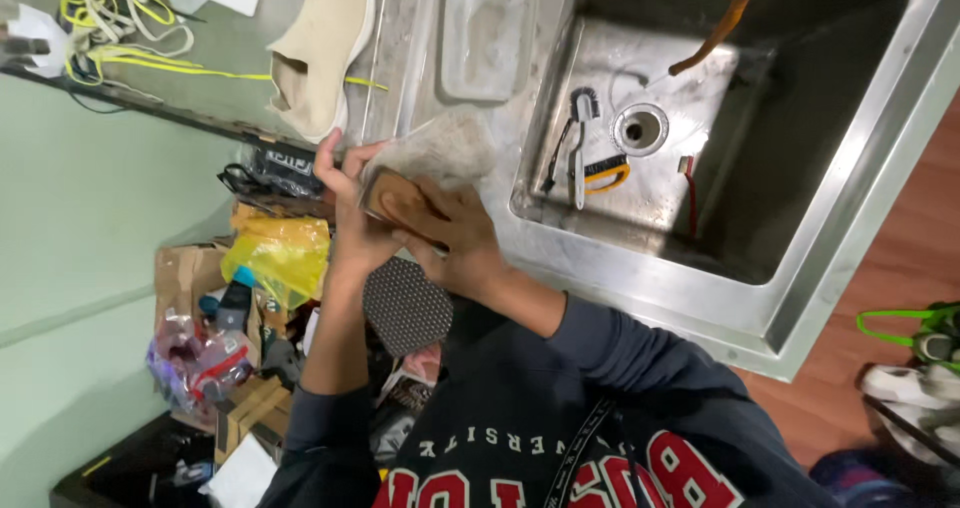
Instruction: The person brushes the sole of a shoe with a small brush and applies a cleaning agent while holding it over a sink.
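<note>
Gripping a worn grey shoe between both hands, left hand and right hand fingers curling tight around it, at nine o'clock from the steel sink.

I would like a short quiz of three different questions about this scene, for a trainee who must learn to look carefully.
1. True or false: the beige shoe lies inside the steel sink.
2. Multiple choice: what lies in the sink basin left of the drain? A) a white brush, B) a glass cup, C) a folded towel.
3. Short answer: what do the left hand and the right hand hold together?

Key
1. False: it lies on the counter left of the sink.
2. A, the white brush.
3. A shoe, with its brown sole turned toward the camera.
</note>
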